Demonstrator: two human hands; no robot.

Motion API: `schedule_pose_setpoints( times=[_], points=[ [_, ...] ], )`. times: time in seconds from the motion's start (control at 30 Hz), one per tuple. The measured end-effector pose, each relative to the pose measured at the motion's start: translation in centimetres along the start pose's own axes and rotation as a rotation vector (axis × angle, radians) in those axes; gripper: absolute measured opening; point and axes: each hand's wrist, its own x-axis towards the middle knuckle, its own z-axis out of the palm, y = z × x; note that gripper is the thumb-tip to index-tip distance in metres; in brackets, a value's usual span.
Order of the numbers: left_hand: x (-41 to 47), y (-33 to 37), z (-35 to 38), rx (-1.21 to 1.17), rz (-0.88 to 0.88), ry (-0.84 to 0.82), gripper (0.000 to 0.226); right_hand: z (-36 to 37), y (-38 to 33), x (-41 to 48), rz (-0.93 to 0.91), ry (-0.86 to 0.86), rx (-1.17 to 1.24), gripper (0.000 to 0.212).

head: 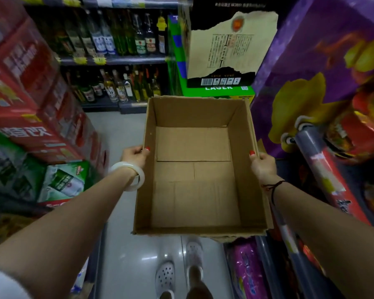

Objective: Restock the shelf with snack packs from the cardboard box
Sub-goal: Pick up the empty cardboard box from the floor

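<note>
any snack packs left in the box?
No, the cardboard box, held by the left hand and right hand, shows only its bare bottom flaps.

cardboard box: open, held above the floor | left hand: grips left wall, thumb inside | right hand: grips right wall | bottle shelves: far left | purple carton: right
</note>
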Motion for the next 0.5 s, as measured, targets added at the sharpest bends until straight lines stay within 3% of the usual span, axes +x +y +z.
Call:
schedule_pose_setpoints(
  times=[0.5],
  points=[
    [7.4,-0.2,8.5,0.024,-0.097,0.030,0.031,2.9,0.9,11.5,0.074,-0.104,-0.053,0.031]
  ],
)
